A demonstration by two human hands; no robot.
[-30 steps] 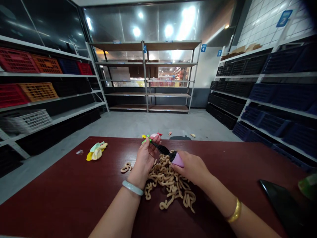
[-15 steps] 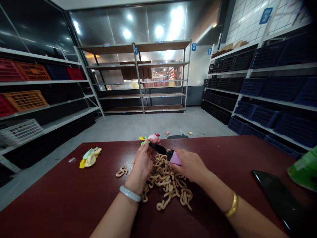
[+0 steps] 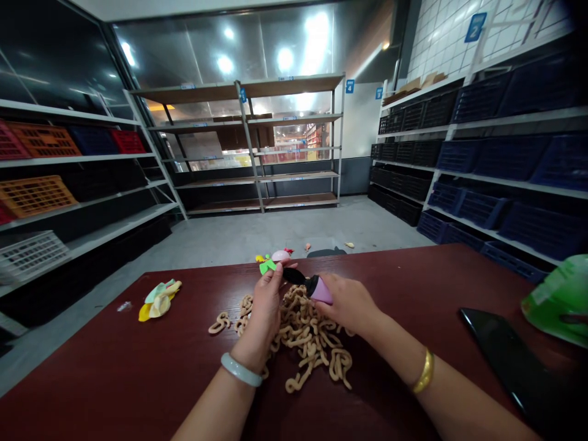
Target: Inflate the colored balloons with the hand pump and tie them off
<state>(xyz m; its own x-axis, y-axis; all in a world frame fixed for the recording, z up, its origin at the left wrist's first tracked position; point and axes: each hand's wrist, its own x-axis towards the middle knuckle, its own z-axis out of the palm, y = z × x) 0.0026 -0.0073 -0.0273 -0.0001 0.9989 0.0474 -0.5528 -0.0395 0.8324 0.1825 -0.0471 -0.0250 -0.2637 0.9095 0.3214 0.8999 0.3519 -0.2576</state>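
My left hand [image 3: 267, 300] pinches a small bright green piece [image 3: 266, 267] between thumb and fingers above the far side of the table. My right hand [image 3: 351, 301] is closed around the purple end of a purple-and-black object [image 3: 323, 291]. Its dark part points left and reaches to my left fingers; I cannot make out its exact kind. Below both hands lies a heap of tan, curled, rope-like pieces [image 3: 305, 334], partly covered by my left wrist. A few loose curls [image 3: 219, 323] lie left of the heap.
Limp yellow and mint pieces [image 3: 160, 300] lie on the dark red table [image 3: 92, 373] at left. A black flat panel [image 3: 496, 349] and a green bag [image 3: 558, 300] are at right. A pale pink rounded thing [image 3: 280, 255] shows beyond my left hand. Shelves with crates [image 3: 487, 208] stand around.
The view has shifted slightly. The green piece now shows larger and flatter at my left fingertips. Both hands keep hold at nearly the same place above the heap.
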